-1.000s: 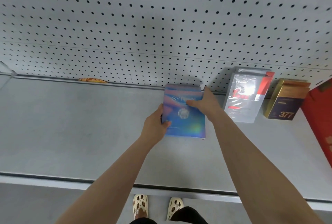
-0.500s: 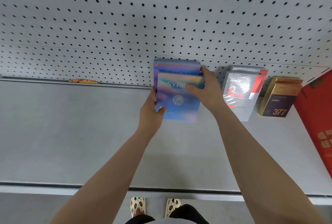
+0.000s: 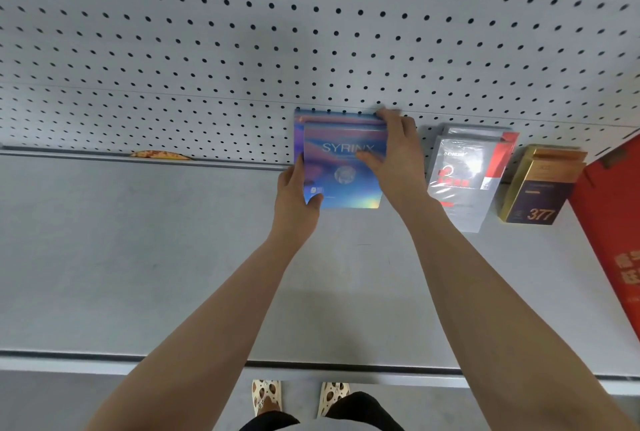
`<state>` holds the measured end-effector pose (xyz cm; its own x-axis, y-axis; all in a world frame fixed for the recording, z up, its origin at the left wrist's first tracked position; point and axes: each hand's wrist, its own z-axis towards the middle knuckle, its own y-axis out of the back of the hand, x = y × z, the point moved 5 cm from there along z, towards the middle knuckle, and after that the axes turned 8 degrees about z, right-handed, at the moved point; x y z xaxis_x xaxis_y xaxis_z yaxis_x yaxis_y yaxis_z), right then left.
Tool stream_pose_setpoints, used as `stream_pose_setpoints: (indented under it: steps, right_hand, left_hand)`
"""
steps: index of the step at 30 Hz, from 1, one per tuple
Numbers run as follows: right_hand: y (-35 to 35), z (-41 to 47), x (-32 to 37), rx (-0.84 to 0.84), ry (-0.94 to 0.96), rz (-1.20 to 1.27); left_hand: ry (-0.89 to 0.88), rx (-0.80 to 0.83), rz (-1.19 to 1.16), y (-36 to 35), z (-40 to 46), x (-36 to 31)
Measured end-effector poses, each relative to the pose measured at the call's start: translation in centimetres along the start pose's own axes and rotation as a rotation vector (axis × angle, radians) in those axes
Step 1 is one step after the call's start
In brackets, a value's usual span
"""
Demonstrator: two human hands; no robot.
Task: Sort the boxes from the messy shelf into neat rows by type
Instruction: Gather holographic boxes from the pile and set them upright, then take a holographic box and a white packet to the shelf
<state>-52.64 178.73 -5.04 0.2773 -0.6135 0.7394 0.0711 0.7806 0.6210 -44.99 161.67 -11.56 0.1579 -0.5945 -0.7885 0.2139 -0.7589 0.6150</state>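
Two iridescent blue boxes [image 3: 343,167] marked "SYRINX" stand upright, one behind the other, against the pegboard [image 3: 311,32] at the back of the shelf [image 3: 138,257]. The left hand [image 3: 296,198] holds the front box's left edge, its thumb curled onto the lower corner and its fingers out of sight behind. The right hand [image 3: 394,157] lies over the right side, fingers [image 3: 389,115] hooked over the top corner and thumb pressed flat across the lettering.

Just beyond the right hand's knuckles stands a row of white and red boxes [image 3: 467,174] in clear wrap, their print too blurred to read. Further out sits a row of gold and navy boxes [image 3: 540,185] marked "377", then a large red box [image 3: 616,240] with yellow characters at the frame's edge. Well left of the left hand, an orange object [image 3: 161,154] pokes from the gap under the pegboard.

Sorting looks well advanced: three types stand in rows, and the blue pair needs only squaring up. Whether more boxes wait elsewhere cannot be told.
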Motion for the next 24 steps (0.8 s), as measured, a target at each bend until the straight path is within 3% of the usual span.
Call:
stream_pose_setpoints:
  steps: [7, 13, 18, 24]
  right_hand:
    - [0.5, -0.5, 0.6, 0.071, 0.012, -0.180]
    - [1.9, -2.4, 2.6, -0.004, 0.139, -0.414]
    - [1.2, -6.1, 4.6, 0.061, 0.213, -0.269]
    - [-4.7, -13.2, 7.4, 0.259, 0.229, -0.087]
  left_hand:
    - [0.025, 0.023, 0.020, 0.4, -0.5, 0.2]
    - [0.030, -0.045, -0.015, 2.7, -2.7, -0.2]
    - [-0.032, -0.170, 0.034, 5.8, -7.3, 0.4]
    - [0.079, -0.317, 0.020, 10.7, -16.0, 5.2]
